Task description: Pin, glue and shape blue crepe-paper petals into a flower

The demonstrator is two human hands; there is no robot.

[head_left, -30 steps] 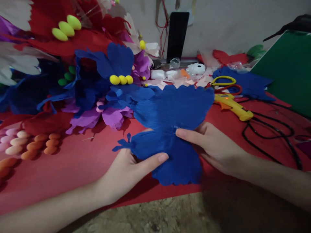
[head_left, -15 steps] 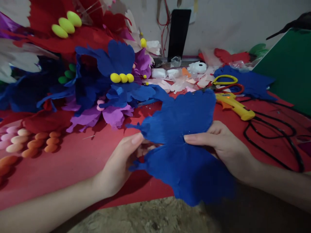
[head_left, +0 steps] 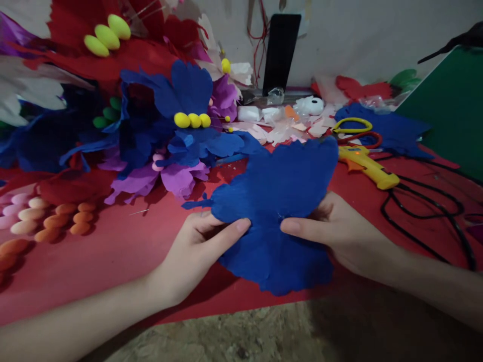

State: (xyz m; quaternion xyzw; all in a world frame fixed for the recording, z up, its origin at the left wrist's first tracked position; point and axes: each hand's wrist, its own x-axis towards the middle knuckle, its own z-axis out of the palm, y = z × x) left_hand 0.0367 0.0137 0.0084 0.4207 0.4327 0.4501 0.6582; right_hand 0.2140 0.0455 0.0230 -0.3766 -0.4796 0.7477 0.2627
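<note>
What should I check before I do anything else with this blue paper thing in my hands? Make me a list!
1. Left hand pinching the blue crepe-paper petal piece: ok.
2. Right hand holding its other side, thumb on top: ok.
3. Yellow glue gun lying apart from both hands: ok.
4. Black cord clear of the right arm: cannot tell.
5. Yellow-and-red-handled scissors closed: cannot tell.

Left hand [head_left: 190,254]: my bare forearm enters from the near left. Thumb extended rightward on top, fingers curled beneath, pinched closed.
Right hand [head_left: 341,236]: my forearm enters from the right. Thumb points left, fingers tucked under, pinched closed.
Thumb tips near, not touching.
</note>
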